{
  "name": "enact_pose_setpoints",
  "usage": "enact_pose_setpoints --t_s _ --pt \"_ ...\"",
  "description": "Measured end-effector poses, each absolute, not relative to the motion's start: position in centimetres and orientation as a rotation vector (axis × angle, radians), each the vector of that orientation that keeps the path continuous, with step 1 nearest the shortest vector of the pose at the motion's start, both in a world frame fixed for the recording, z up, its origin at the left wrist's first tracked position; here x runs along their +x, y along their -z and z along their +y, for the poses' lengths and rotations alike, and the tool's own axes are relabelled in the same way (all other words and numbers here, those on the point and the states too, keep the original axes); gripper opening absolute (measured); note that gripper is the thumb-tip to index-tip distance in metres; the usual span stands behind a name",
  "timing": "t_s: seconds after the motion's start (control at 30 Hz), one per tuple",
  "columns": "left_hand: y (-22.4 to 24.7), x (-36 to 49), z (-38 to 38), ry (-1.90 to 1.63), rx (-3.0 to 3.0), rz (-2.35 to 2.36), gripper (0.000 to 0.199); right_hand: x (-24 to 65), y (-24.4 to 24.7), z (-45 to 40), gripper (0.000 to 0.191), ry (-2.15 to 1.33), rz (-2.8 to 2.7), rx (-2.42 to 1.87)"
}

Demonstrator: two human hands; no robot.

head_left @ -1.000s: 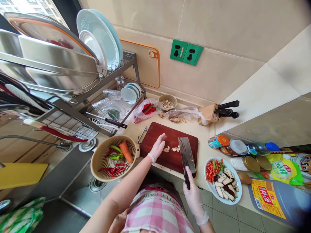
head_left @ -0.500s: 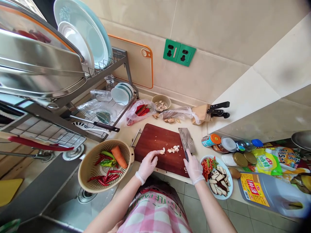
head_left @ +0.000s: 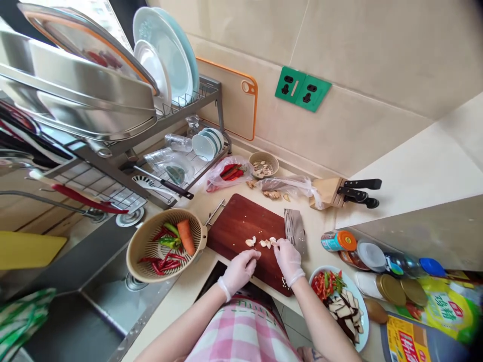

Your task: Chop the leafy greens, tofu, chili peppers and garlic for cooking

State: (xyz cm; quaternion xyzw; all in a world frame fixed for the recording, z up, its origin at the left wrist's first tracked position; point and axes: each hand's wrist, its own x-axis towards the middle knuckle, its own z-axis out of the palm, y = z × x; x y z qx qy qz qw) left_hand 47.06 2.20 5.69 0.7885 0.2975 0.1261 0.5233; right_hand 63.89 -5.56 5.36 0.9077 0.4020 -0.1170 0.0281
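Note:
Both my hands wear thin clear gloves over a dark red wooden cutting board (head_left: 241, 216). My right hand (head_left: 289, 259) pinches at a garlic clove (head_left: 272, 241) in a small group of cloves mid-board. Over the board's near edge, my left hand (head_left: 241, 269) has its fingers curled together; whatever is between the fingertips, if anything, is too small to make out. Just beyond that hand lie a couple of loose garlic cloves (head_left: 250, 242). A cleaver (head_left: 296, 229) rests at the board's right edge, its blade flecked with bits and its handle hidden behind my right hand.
Left stands a strainer basket (head_left: 132, 241) of peppers and a carrot, by the sink (head_left: 101, 296). A plate (head_left: 364, 322) of cut peppers and dark-edged white slices is at right, near bottles and jars. Behind are ginger (head_left: 271, 194), a garlic bowl (head_left: 264, 173) and a knife block (head_left: 326, 192).
My right hand has let go of the cleaver, which now lies at the board's right edge, and has moved to the garlic. My left hand has drawn back from the cloves. The view has shifted.

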Motion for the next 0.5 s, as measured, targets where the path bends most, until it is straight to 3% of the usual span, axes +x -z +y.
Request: enact_pose_setpoints --t_s 0.17,0.5 --pt "-6.2 49.9 1.9 -0.207 2.048 0.762 0.026 64.3 -5.5 -6.6 0.014 0.348 1.358 2.811" --pt "-7.6 53.6 2.7 -0.016 2.168 0.952 0.027 65.4 -5.4 -3.5 0.017 0.523 1.518 2.855"
